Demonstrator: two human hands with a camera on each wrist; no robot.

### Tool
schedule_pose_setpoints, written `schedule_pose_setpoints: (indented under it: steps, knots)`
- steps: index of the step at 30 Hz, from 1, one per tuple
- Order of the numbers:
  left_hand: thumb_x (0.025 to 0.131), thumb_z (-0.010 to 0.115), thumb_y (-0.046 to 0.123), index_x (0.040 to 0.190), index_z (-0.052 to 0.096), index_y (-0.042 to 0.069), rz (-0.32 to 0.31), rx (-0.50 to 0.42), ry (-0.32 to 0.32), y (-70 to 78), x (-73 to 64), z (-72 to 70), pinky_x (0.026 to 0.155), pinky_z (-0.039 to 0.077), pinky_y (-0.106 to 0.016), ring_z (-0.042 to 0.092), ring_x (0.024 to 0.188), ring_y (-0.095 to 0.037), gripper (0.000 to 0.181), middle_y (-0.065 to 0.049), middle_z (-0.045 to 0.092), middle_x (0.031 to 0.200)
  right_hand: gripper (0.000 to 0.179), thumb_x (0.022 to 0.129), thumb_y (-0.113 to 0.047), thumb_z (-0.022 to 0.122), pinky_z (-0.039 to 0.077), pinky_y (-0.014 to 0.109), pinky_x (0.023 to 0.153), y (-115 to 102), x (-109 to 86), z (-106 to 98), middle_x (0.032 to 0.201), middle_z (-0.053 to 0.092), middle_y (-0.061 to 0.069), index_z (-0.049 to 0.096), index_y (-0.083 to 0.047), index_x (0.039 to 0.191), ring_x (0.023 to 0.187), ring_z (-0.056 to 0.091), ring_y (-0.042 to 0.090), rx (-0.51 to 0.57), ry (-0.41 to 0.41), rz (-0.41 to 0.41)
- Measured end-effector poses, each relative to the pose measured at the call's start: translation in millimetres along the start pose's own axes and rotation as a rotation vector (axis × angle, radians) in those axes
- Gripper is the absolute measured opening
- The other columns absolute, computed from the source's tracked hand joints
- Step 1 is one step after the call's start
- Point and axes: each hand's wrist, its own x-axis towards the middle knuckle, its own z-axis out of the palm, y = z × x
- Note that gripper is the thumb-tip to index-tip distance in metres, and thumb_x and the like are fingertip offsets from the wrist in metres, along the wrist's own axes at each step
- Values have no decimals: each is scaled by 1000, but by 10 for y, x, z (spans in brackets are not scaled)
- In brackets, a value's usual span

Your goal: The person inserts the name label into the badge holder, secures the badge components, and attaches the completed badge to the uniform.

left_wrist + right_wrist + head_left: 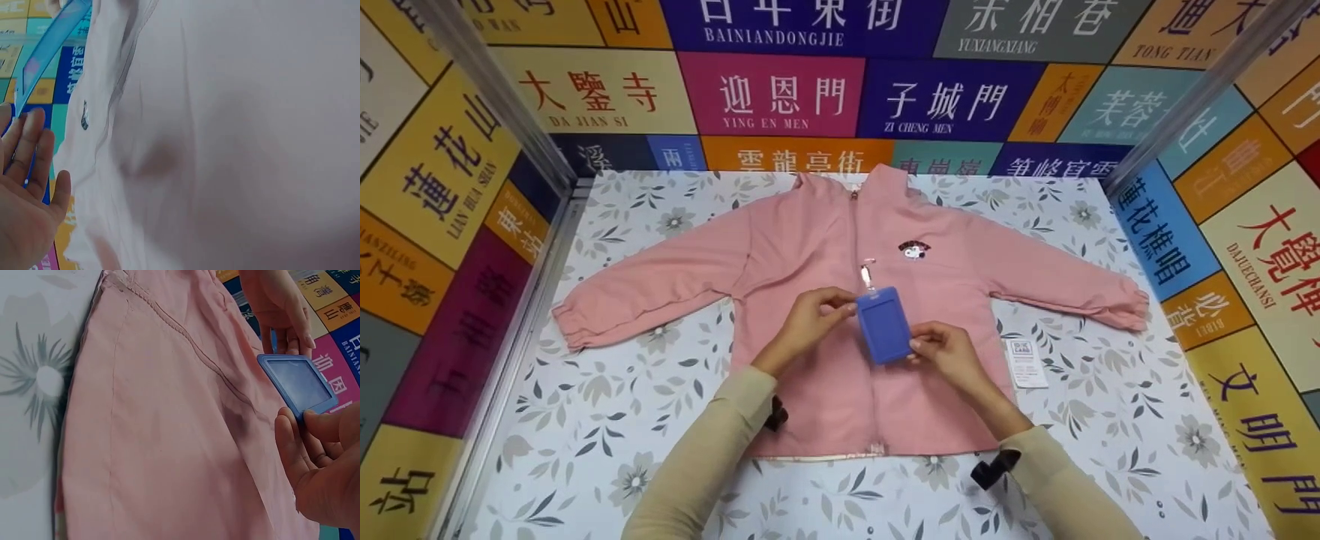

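Observation:
A blue badge holder point(884, 325) with a clear window point(298, 382) is held tilted above a pink jacket point(802, 247). At its upper left corner, my left hand point(814, 322) pinches it between thumb and fingers. My right hand point(949, 352) grips the lower right edge, thumb on the face in the right wrist view. A small clip point(867, 277) extends from the holder's top. From the left wrist the holder point(50, 48) appears nearly edge-on beyond my left fingers point(29, 143). The jacket lies front up, zip closed, sleeves spread.
The jacket rests on a table point(1080, 420) with a leaf-and-flower cover. A white printed tag point(1024, 364) sticks out at the jacket's right side. Colourful sign-covered panels point(780, 94) stand behind and on both sides, with metal posts point(521, 112) at the corners.

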Motion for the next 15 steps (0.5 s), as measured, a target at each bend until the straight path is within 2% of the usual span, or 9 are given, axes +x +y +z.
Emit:
schedule_pose_setpoints:
  steps: [2, 9, 15]
  knots:
    - [91, 70, 14, 105, 74, 6, -17, -32, 34, -24, -17, -40, 84, 56, -40, 69, 86, -19, 17, -11, 75, 91, 23, 89, 8, 63, 62, 33, 71, -4, 39, 70, 83, 69, 11, 62, 18, 110, 69, 70, 14, 6, -18, 4]
    - [89, 71, 9, 99, 75, 2, -54, -110, 122, -81, -49, -204, 87, 57, -42, 68, 82, -16, 13, -16, 75, 91, 27, 85, 9, 66, 62, 31, 73, -64, 124, 299, 84, 68, 7, 61, 16, 111, 72, 70, 13, 16, -104, 41]
    - [90, 70, 9, 99, 74, -1, -113, -193, 146, -114, -84, -283, 81, 58, -31, 66, 79, -9, 14, -17, 74, 93, 31, 83, 11, 66, 62, 33, 74, -96, 165, 424, 89, 67, 12, 57, 18, 112, 73, 70, 13, 77, -170, 50]
